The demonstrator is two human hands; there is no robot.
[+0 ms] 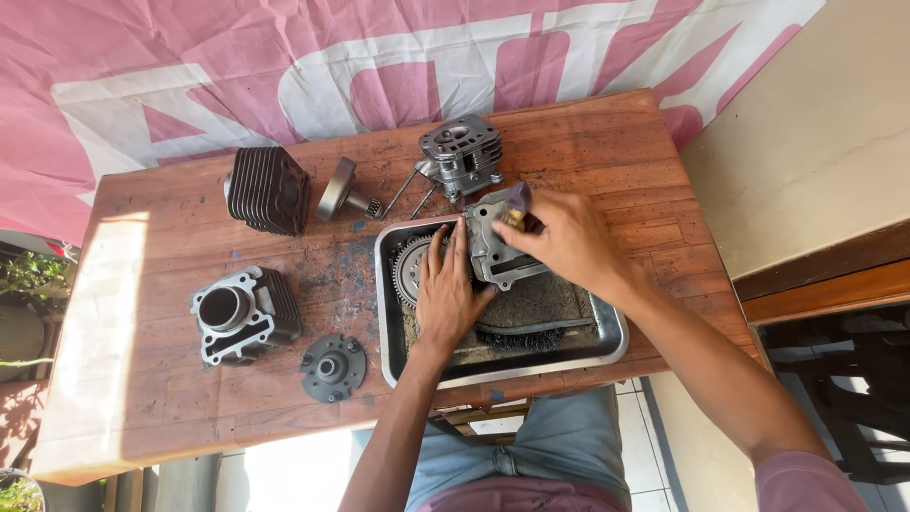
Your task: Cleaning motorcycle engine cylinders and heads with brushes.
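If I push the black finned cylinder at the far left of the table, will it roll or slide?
The black finned cylinder looks like solid metal, so probably heavy for its size. It lies on its side, but its fins and squarish outline likely stop rolling. On the rough wooden table it would probably scrape rather than glide.

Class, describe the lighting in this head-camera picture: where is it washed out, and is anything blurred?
Head view: hard sunlight washes out the wooden table at its left edge; the metal tray rim glints; the right hand and left hand look sharp, without visible motion blur.
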